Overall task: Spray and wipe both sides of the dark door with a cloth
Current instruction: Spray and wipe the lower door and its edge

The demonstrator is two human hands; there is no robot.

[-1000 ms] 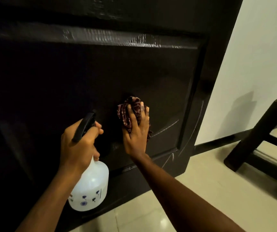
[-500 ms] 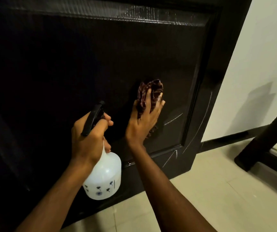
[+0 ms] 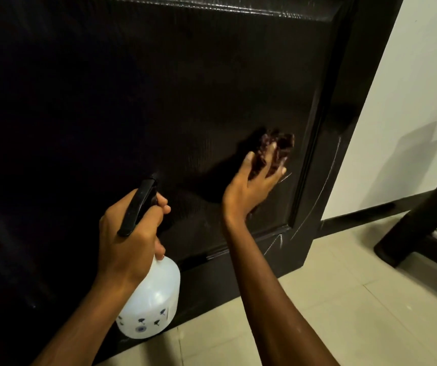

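The dark door [image 3: 159, 88] fills most of the view, its lower panel in front of me. My right hand [image 3: 251, 188] presses a bunched dark reddish cloth [image 3: 278, 146] flat against the panel near its right moulding, fingers spread over it. My left hand [image 3: 130, 233] grips the black trigger head of a white spray bottle [image 3: 151, 305] with small dark flower prints, held upright close to the door's lower rail. White scratch marks show on the door's lower right corner.
A pale wall [image 3: 410, 101] with a dark skirting board stands right of the door. A dark furniture leg [image 3: 418, 220] slants down onto the beige tiled floor [image 3: 344, 299] at the far right.
My right hand has slid the cloth up and to the right across the panel, toward the moulding. The left hand holds the bottle as before; my view has shifted.
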